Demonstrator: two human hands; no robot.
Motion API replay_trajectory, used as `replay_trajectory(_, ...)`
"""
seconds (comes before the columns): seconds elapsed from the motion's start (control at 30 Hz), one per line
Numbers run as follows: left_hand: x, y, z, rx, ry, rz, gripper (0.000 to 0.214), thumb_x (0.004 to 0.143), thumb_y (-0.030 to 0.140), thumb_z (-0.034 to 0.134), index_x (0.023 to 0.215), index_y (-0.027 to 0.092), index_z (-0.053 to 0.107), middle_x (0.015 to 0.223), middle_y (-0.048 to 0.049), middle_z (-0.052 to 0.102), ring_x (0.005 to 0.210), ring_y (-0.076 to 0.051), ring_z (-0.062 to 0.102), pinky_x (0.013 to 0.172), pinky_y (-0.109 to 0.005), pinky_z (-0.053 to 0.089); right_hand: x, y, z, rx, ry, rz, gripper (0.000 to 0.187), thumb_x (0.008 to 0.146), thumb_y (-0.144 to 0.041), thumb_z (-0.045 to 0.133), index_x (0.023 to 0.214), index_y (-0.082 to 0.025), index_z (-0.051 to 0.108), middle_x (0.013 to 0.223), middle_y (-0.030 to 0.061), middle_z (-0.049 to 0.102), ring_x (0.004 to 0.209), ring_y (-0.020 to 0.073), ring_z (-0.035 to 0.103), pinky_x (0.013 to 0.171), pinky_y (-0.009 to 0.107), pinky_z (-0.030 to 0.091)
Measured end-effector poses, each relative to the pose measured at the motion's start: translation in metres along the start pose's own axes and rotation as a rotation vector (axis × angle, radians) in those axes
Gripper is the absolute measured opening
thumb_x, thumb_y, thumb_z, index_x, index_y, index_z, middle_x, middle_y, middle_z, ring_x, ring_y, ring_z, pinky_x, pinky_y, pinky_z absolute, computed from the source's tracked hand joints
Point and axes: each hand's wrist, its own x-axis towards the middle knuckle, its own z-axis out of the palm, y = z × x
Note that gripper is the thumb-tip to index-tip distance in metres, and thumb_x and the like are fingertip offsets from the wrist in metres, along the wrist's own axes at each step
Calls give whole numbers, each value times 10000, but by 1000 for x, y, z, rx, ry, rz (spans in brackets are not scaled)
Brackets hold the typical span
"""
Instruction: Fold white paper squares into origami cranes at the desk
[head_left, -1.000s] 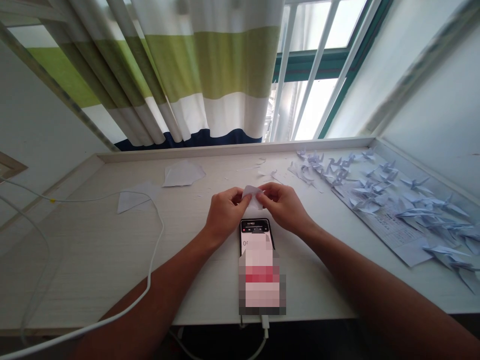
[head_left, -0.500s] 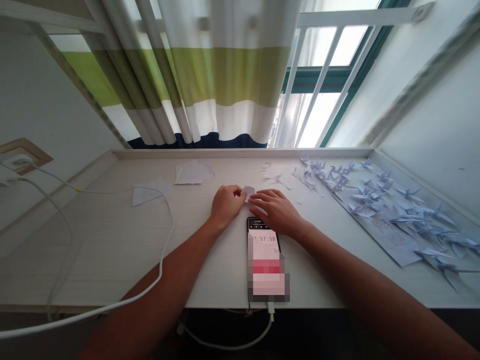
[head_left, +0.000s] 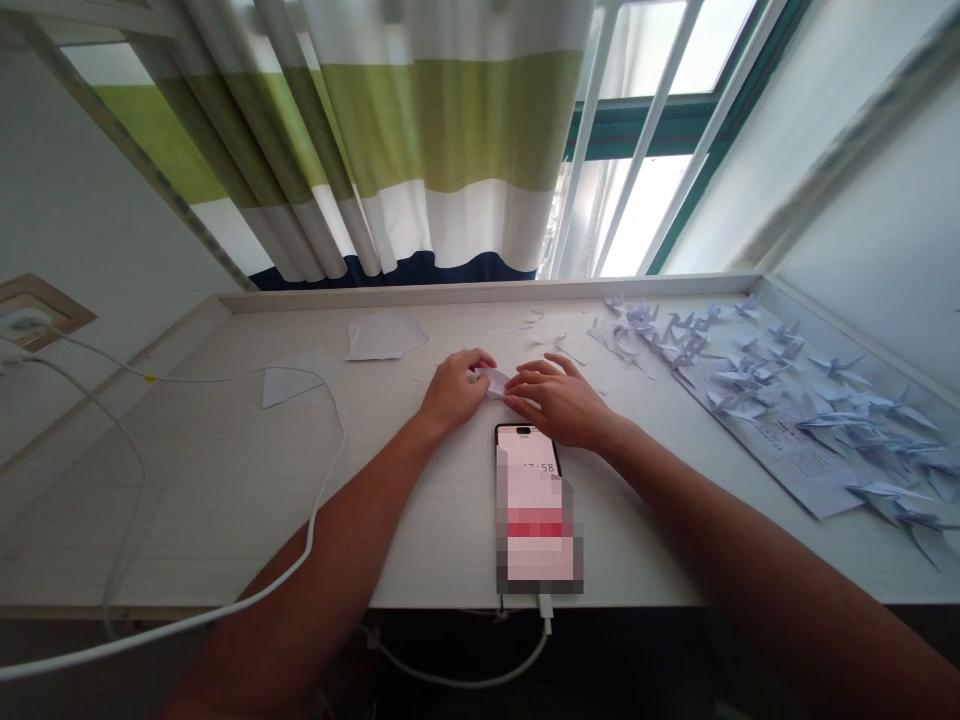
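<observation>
Left hand: a small white paper is pinched between thumb and fingers, just beyond the top end of a phone laid on the pale desk. Right hand: fingers are extended and parted, tips placed at the paper's right edge; whether it is gripped there cannot be told. Folded paper cranes are massed at right, partly upon a printed sheet.
</observation>
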Motion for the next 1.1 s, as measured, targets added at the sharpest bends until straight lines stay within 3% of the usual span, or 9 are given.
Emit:
replay_trajectory(0.1,2,-1,-5,84,-139,155,206,866,163,577,862,225,773,1010,-59,755,1041,-244,649,987,-394,500,-2,6,1,0,16,8,384,1078,-374,430,1085,-248,793,1198,64,784,1305,305,601,1200,573,258)
replay_trajectory(0.27,1,-2,-12,175,-206,209,231,939,368,618,927,233,805,1101,-81,753,1126,-274,624,1056,-441,467,-5,16,0,11,41,23,366,1073,-352,438,1100,-253,790,1170,54,795,1298,299,602,1205,572,247)
replay_trajectory(0.47,2,-7,-17,157,-189,260,177,901,410,710,905,272,822,1072,-66,748,1105,-266,629,1035,-431,474,-6,20,0,108,40,42,342,1031,-462,528,1063,-262,804,1221,56,779,1254,324,621,1146,578,325)
replay_trajectory(0.67,5,-13,-20,63,-168,280,139,899,350,720,847,251,802,1033,-74,762,1063,-256,653,1010,-420,488,-5,24,3,140,39,37,371,1069,-366,446,1106,-254,798,1229,66,775,1251,316,622,1099,542,385)
replay_trajectory(0.93,7,-15,-32,-6,-242,319,125,886,354,735,866,247,796,990,-78,781,1031,-254,673,986,-411,503,-6,30,2,146,25,7,350,1073,-370,461,1133,-257,786,1252,50,770,1286,306,612,1115,548,381)
replay_trajectory(1.1,7,-15,-27,-8,-215,344,131,897,336,722,830,228,753,1022,-82,775,1069,-253,665,1015,-425,498,-7,29,4,190,26,32,295,1049,-387,519,1108,-275,785,1255,43,764,1290,300,609,1119,550,389)
